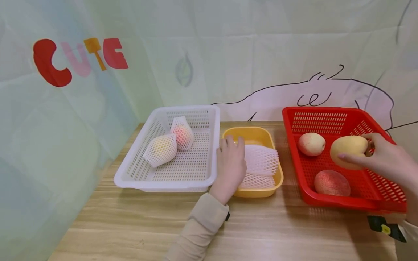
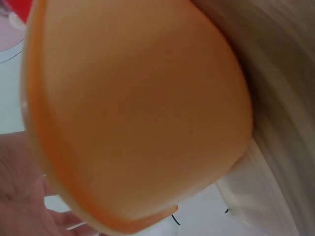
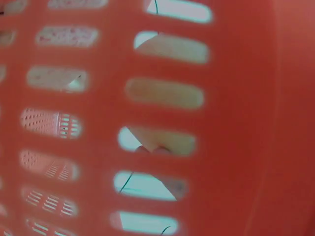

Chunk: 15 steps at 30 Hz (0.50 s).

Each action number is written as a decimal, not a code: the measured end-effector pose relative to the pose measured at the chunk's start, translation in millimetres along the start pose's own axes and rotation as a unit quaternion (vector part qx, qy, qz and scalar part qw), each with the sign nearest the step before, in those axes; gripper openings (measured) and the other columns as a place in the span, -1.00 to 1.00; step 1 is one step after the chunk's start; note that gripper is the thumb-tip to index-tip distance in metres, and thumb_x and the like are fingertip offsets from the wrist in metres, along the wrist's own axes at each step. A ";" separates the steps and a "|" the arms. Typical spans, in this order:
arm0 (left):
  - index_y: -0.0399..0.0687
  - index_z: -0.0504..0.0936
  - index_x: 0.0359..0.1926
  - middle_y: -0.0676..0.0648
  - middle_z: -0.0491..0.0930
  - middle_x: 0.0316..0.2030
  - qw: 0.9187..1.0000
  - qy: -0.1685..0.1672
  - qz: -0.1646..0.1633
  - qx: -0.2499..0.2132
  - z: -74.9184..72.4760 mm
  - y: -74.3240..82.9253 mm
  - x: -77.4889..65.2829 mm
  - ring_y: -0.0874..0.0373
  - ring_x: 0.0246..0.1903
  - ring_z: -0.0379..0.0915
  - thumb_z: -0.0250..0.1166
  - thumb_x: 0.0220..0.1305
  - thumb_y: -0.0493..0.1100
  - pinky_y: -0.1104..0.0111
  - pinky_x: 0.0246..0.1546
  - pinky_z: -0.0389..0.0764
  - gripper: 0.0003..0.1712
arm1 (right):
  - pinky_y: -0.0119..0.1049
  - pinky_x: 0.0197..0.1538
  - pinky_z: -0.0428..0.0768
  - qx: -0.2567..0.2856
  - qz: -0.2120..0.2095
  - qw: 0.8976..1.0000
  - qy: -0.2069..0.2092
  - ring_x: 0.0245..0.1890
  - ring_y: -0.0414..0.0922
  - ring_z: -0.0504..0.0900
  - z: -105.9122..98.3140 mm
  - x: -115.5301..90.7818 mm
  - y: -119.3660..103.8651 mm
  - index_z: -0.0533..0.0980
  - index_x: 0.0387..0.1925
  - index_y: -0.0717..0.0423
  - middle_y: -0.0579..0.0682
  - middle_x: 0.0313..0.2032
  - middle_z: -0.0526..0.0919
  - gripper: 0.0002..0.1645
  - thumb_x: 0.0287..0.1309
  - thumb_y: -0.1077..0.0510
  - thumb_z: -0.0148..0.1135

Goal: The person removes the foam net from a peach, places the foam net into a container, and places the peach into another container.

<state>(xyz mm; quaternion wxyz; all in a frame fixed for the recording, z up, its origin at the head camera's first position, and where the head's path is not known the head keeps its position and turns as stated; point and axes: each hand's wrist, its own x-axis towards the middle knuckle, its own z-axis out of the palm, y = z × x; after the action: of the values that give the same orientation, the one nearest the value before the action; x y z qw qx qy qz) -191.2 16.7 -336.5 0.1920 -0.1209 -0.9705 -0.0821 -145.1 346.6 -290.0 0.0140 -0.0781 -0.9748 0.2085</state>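
Observation:
My right hand [image 1: 386, 156] grips a smooth yellow oval fruit [image 1: 347, 150] between thumb and fingers, above the red basket [image 1: 292, 159]. In that basket lie a pale pinkish peach [image 1: 311, 144] and a dark red peach [image 1: 332, 183]. The right wrist view looks through the slots of the red basket wall [image 3: 106, 113], with parts of the yellow fruit [image 3: 165, 93] behind. My left hand [image 1: 230, 163] reaches over the left side of the yellow tub [image 1: 258, 193], beside white foam nets [image 1: 261, 159]. In the left wrist view, the tub's wall [image 2: 147, 108] partly hides its fingers.
A white basket [image 1: 163, 186] stands at the left, holding two fruits in foam nets, one yellowish [image 1: 161, 149] and one reddish [image 1: 183, 134]. The wooden table [image 1: 147, 224] carries all three containers. Behind it hangs a printed cloth [image 1: 209, 61].

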 end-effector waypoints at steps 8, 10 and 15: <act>0.24 0.43 0.03 -0.03 0.41 -0.07 0.988 -0.004 0.101 0.116 2.3 3.6 -4.4 0.07 -0.07 0.31 0.17 0.30 -0.19 0.27 -0.19 0.34 -0.69 | -0.04 -0.43 0.54 -0.033 0.003 0.998 -0.054 -0.31 0.25 0.43 -0.2 4.9 15.1 0.08 0.14 0.57 0.52 -0.14 0.42 0.25 -0.10 -0.41 0.33; 0.24 0.47 0.03 -0.01 0.44 -0.06 0.986 -0.013 0.110 0.127 1.9 4.1 -5.0 0.08 -0.05 0.34 0.14 0.32 -0.17 0.27 -0.17 0.36 -0.71 | -0.05 -0.42 0.53 -0.043 0.009 0.997 -0.066 -0.32 0.25 0.43 -0.5 5.2 17.9 0.06 0.14 0.59 0.52 -0.16 0.42 0.29 -0.12 -0.43 0.32; 0.15 0.57 0.04 0.00 0.51 -0.06 0.980 -0.073 0.130 0.133 3.0 5.6 -6.0 0.13 -0.05 0.42 0.17 0.30 -0.17 0.31 -0.15 0.48 -0.70 | 0.01 -0.41 0.57 -0.049 0.028 0.997 -0.051 -0.33 0.27 0.41 1.5 3.3 23.1 0.04 0.14 0.63 0.57 -0.14 0.37 0.31 -0.16 -0.37 0.39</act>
<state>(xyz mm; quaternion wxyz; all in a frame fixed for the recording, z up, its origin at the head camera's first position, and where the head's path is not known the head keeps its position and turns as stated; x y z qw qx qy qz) -185.4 21.5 -340.9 0.1441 -0.2256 -0.9600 0.0823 -145.1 367.3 -300.8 -0.0454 -0.0948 -0.9807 0.1648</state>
